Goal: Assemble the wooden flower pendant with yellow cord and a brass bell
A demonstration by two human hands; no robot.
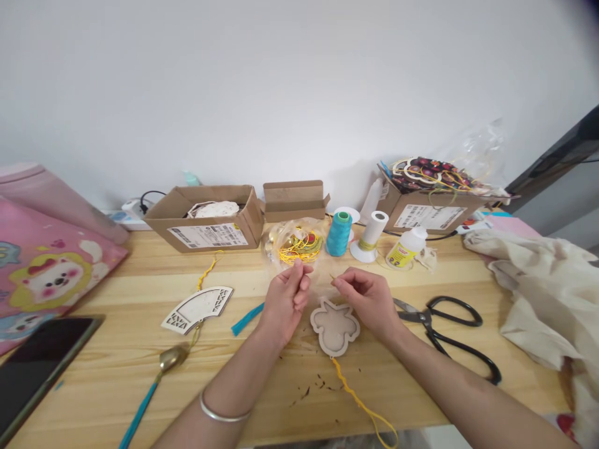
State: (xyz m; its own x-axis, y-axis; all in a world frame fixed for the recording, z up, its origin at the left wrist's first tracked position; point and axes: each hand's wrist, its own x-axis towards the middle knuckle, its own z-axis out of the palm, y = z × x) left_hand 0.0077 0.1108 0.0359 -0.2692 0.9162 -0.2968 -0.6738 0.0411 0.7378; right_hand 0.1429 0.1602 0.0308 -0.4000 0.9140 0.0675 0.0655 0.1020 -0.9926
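My left hand (286, 302) is closed, thumb against curled fingers. What it holds, if anything, is hidden. Beside its wrist lies a blue tassel (247, 319), partly covered by the arm. My right hand (367, 296) pinches a tiny yellowish thing, perhaps a thread end, too small to make out. Just below and between both hands rests a pale wooden cut-out frame (335, 327) with a lobed outline. A knotted yellow cord (350, 390) runs from it toward the table's front edge. Black-handled scissors (425, 317) lie right of my right hand.
A fan-shaped piece (199, 308) with a gold bead (172, 358) and tassel lies left. Behind stand cardboard boxes (210, 234), a bag of yellow cords (299, 246), a blue thread spool (339, 234), a white spool (374, 234) and a glue bottle (406, 249). Cloth (538, 293) lies right, a phone (42, 368) left.
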